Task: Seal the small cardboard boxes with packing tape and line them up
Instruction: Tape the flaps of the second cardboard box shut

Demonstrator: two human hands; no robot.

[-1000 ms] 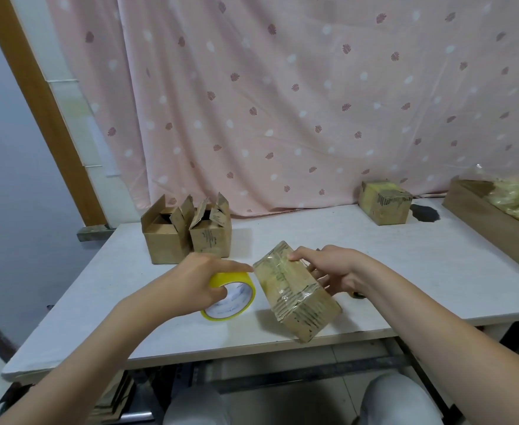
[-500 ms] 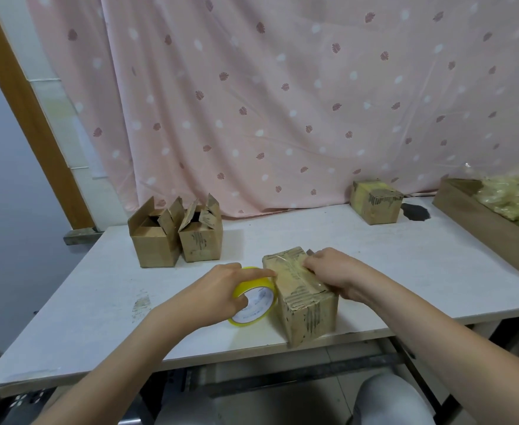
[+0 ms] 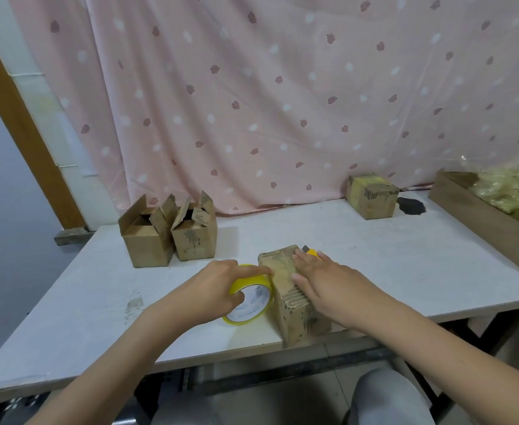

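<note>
A small cardboard box (image 3: 295, 314) stands at the near edge of the white table (image 3: 374, 259), its top covered with tape. My right hand (image 3: 322, 280) lies flat on the box's top, fingers straight. My left hand (image 3: 218, 286) grips a yellow tape roll (image 3: 249, 302) held upright against the box's left side. Two open boxes (image 3: 166, 237) with raised flaps stand side by side at the back left. A taped box (image 3: 370, 196) sits at the back right near the curtain.
A yellow-tipped cutter (image 3: 312, 251) peeks out behind the near box. A long wooden tray (image 3: 479, 216) holding crumpled yellowish plastic runs along the right edge. A dark patch (image 3: 411, 205) marks the table beside the taped box. A pink curtain hangs behind.
The near box went from tilted to standing flat on the table. My right hand moved onto its top and flattened. The tape roll stayed pressed at the box's left side.
</note>
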